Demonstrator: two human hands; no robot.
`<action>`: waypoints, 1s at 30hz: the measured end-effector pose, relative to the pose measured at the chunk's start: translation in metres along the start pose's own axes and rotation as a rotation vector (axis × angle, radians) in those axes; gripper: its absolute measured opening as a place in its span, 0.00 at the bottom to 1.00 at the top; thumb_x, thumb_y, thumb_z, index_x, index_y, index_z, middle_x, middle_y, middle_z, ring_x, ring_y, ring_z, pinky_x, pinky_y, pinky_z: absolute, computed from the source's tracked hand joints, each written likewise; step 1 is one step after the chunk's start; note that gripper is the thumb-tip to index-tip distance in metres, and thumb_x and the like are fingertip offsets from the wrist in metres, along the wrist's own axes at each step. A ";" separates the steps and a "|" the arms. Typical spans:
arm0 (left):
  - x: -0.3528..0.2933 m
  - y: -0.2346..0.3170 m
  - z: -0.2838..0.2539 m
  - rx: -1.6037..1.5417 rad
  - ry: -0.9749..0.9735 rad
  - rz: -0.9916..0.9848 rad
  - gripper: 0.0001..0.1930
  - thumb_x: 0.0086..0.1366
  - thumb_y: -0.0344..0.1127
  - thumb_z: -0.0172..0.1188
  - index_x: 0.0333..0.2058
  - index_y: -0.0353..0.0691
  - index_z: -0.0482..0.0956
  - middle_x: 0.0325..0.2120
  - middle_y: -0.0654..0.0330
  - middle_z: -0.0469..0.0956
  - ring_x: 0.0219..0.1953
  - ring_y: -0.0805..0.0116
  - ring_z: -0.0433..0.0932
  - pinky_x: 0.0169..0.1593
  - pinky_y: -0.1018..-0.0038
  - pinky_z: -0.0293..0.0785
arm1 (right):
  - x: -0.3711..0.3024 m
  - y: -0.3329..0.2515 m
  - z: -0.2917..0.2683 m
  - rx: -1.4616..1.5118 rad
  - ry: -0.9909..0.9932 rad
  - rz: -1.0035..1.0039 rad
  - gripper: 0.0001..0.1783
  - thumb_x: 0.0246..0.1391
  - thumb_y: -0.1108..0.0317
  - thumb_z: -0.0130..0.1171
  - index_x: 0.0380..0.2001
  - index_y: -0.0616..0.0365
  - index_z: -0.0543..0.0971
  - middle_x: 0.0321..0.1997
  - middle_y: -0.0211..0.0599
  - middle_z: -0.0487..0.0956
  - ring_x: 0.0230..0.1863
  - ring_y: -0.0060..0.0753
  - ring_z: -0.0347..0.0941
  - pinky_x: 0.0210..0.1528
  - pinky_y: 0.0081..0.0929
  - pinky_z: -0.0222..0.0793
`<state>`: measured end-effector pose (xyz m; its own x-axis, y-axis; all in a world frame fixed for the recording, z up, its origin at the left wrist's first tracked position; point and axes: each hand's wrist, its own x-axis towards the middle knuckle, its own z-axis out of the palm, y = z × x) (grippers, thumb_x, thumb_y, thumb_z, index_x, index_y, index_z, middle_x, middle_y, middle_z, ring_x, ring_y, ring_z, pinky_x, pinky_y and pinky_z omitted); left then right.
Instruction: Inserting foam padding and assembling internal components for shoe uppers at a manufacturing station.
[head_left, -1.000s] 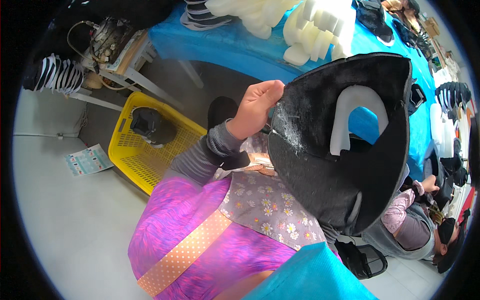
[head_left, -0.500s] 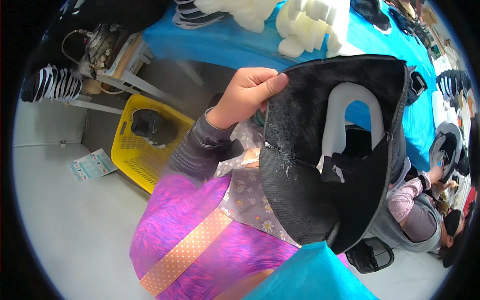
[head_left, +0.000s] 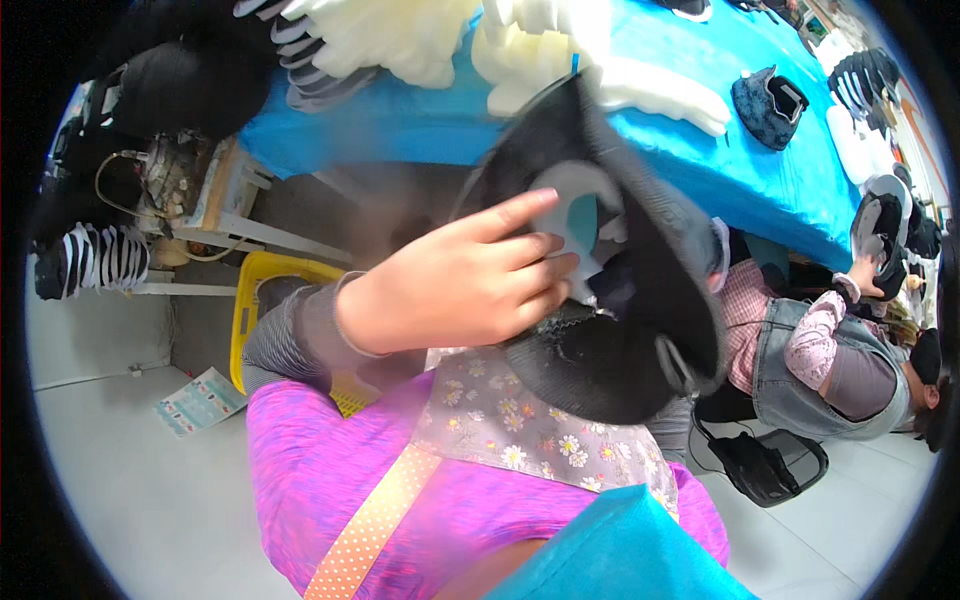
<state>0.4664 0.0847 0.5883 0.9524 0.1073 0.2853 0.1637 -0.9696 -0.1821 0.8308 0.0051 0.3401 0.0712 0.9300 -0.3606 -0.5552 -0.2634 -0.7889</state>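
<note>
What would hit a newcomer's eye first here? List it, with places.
First, the black fabric piece in the centre, with a grey horseshoe-shaped pad inside it and the left hand in front. Next, the pale foam pieces crowding the bright blue table at the top. Then the yellow basket on the left, partly behind the striped sleeve.

At the centre of the frame, our left hand (head_left: 470,290) lies, fingers extended, over a black fabric piece (head_left: 655,300) with a grey curved band (head_left: 572,178). We see a yellow basket (head_left: 242,330) at left, a blue-covered table (head_left: 800,200) across the top, and a co-worker (head_left: 845,370) at right.
</note>
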 end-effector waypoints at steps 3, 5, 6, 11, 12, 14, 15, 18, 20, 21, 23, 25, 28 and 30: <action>0.002 0.005 0.003 -0.267 -0.147 0.088 0.22 0.56 0.33 0.54 0.52 0.47 0.75 0.22 0.66 0.70 0.25 0.70 0.77 0.39 0.72 0.77 | 0.006 0.019 0.001 -0.016 -0.044 0.077 0.32 0.57 0.68 0.60 0.64 0.65 0.65 0.57 0.41 0.76 0.54 0.32 0.74 0.61 0.34 0.67; 0.004 0.019 0.010 -0.323 -0.133 0.108 0.17 0.55 0.34 0.55 0.46 0.46 0.77 0.21 0.65 0.68 0.22 0.69 0.77 0.27 0.72 0.74 | 0.004 0.031 0.006 -0.187 -0.020 0.061 0.32 0.57 0.69 0.60 0.63 0.64 0.65 0.57 0.41 0.77 0.54 0.32 0.74 0.61 0.33 0.67; 0.005 0.024 0.017 -0.282 -0.143 0.118 0.18 0.57 0.34 0.54 0.48 0.47 0.76 0.21 0.64 0.71 0.20 0.69 0.77 0.24 0.73 0.73 | -0.001 0.031 0.018 -0.458 0.053 -0.041 0.33 0.53 0.72 0.63 0.62 0.63 0.67 0.56 0.41 0.77 0.52 0.32 0.75 0.60 0.32 0.68; 0.020 0.032 0.022 -0.257 -0.227 0.156 0.23 0.59 0.35 0.53 0.54 0.47 0.75 0.21 0.62 0.73 0.18 0.69 0.77 0.21 0.72 0.71 | -0.041 -0.028 0.087 -1.071 -0.254 -0.815 0.20 0.39 0.81 0.66 0.41 0.60 0.79 0.46 0.46 0.79 0.50 0.53 0.75 0.55 0.42 0.69; 0.021 0.034 0.024 -0.306 -0.146 0.175 0.24 0.59 0.35 0.52 0.56 0.48 0.75 0.19 0.63 0.73 0.18 0.69 0.77 0.21 0.72 0.71 | -0.043 -0.032 0.102 -0.978 -0.328 -0.960 0.15 0.39 0.80 0.65 0.36 0.61 0.81 0.44 0.44 0.80 0.49 0.53 0.76 0.55 0.44 0.68; 0.029 0.040 0.020 -0.316 -0.174 0.216 0.24 0.59 0.35 0.52 0.56 0.48 0.75 0.18 0.64 0.73 0.18 0.69 0.77 0.21 0.72 0.71 | -0.050 -0.044 0.129 -0.855 -0.419 -0.927 0.18 0.39 0.76 0.66 0.38 0.59 0.81 0.48 0.45 0.80 0.53 0.53 0.75 0.58 0.45 0.67; 0.033 0.044 0.017 -0.326 -0.196 0.241 0.24 0.59 0.35 0.52 0.55 0.48 0.75 0.16 0.64 0.72 0.19 0.69 0.77 0.22 0.72 0.71 | -0.052 -0.051 0.137 -0.895 -0.445 -0.960 0.18 0.39 0.74 0.66 0.39 0.59 0.81 0.49 0.45 0.80 0.54 0.53 0.75 0.59 0.46 0.66; 0.039 0.054 0.010 -0.405 -0.257 0.218 0.22 0.57 0.35 0.54 0.53 0.45 0.75 0.19 0.63 0.74 0.20 0.65 0.78 0.24 0.70 0.74 | -0.051 -0.070 0.160 -1.103 -0.603 -1.160 0.19 0.41 0.66 0.64 0.40 0.60 0.81 0.47 0.43 0.80 0.53 0.53 0.74 0.62 0.49 0.65; 0.039 0.054 0.012 -0.535 -0.254 0.187 0.19 0.54 0.35 0.59 0.46 0.41 0.77 0.21 0.62 0.75 0.21 0.62 0.78 0.24 0.69 0.74 | -0.043 -0.058 0.146 -1.123 -0.640 -1.236 0.18 0.40 0.67 0.64 0.38 0.62 0.80 0.43 0.43 0.79 0.48 0.50 0.75 0.59 0.48 0.68; 0.035 0.053 0.012 -0.600 -0.203 0.139 0.16 0.53 0.34 0.61 0.42 0.41 0.77 0.20 0.61 0.75 0.21 0.60 0.78 0.24 0.67 0.74 | -0.048 -0.063 0.155 -1.116 -0.625 -1.318 0.17 0.40 0.67 0.64 0.36 0.62 0.80 0.42 0.44 0.79 0.46 0.50 0.76 0.57 0.47 0.69; 0.027 0.055 0.014 -0.645 -0.219 0.082 0.15 0.54 0.33 0.62 0.42 0.41 0.77 0.19 0.60 0.74 0.20 0.59 0.77 0.24 0.66 0.74 | -0.045 -0.056 0.146 -1.142 -0.514 -1.405 0.15 0.38 0.66 0.64 0.33 0.61 0.79 0.41 0.42 0.78 0.42 0.45 0.76 0.53 0.44 0.72; 0.025 0.057 0.017 -0.715 -0.186 0.042 0.21 0.54 0.32 0.63 0.49 0.42 0.76 0.20 0.59 0.75 0.20 0.57 0.77 0.24 0.65 0.74 | -0.045 -0.050 0.126 -1.156 -0.375 -1.484 0.17 0.36 0.63 0.66 0.32 0.60 0.79 0.40 0.40 0.78 0.40 0.44 0.76 0.52 0.42 0.72; 0.029 0.059 0.005 -0.739 -0.251 0.013 0.32 0.53 0.31 0.62 0.60 0.47 0.70 0.22 0.58 0.77 0.21 0.57 0.78 0.25 0.65 0.74 | -0.049 -0.032 0.107 -1.134 -0.195 -1.542 0.20 0.33 0.61 0.69 0.31 0.60 0.78 0.37 0.38 0.79 0.38 0.44 0.77 0.46 0.42 0.74; 0.027 0.057 0.006 -0.785 -0.377 -0.050 0.39 0.53 0.30 0.62 0.66 0.53 0.63 0.25 0.54 0.79 0.22 0.55 0.78 0.27 0.64 0.76 | -0.051 -0.018 0.099 -1.104 -0.058 -1.484 0.21 0.33 0.63 0.71 0.33 0.60 0.79 0.38 0.39 0.80 0.36 0.45 0.77 0.44 0.43 0.74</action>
<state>0.5027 0.0335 0.5793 0.9931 0.0848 -0.0804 0.1155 -0.8182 0.5633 0.7549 -0.0118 0.4223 -0.1033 0.5269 0.8436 0.6574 0.6727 -0.3396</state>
